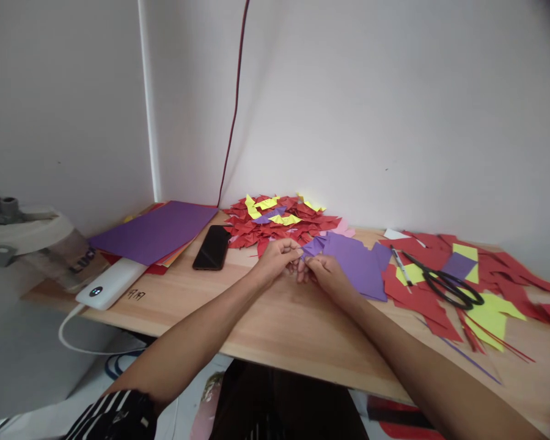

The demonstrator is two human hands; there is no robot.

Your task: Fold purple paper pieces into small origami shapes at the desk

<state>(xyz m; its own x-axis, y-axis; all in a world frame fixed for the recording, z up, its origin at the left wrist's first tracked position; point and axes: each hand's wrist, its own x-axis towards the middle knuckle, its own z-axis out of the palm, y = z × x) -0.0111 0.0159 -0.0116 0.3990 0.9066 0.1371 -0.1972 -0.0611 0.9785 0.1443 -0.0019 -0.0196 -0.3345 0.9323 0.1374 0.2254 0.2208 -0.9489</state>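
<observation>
Pale wall [348, 122] is rising behind a wooden tabletop [275, 330]. Red & yellow scraps [424, 305] are covering the tabletop's R end; a heap of folded pieces [279, 229], mostly red w/ some yellow, is lying against the wall abt. mid-table; a stack of colored sheets [160, 229], purple on top, is lying off to the L. Flat purple paper [357, 269] is lying betw. heap & scraps, and black-handled scissors [427, 270] are resting on the scraps. Both hands are meeting over the tabletop in front of the heap: L hand [278, 256] is pinching the L part of a folded purple piece [313, 245] betw. thumb & fingertips, R hand [325, 269] is pinching its near edge, thumb on top, fingers curling under. Can't tell if the piece is touching the tabletop. Its long axis is running obliquely L to R, R end slanting away from the person twd. the wall, L end going in by the L fingertips. Lookswise it's showing plain purple, small & narrow, w/ angular edges & several creases, lighter and darker facets; the near part is hiding behind the fingers, finer folds too small to make out.
</observation>
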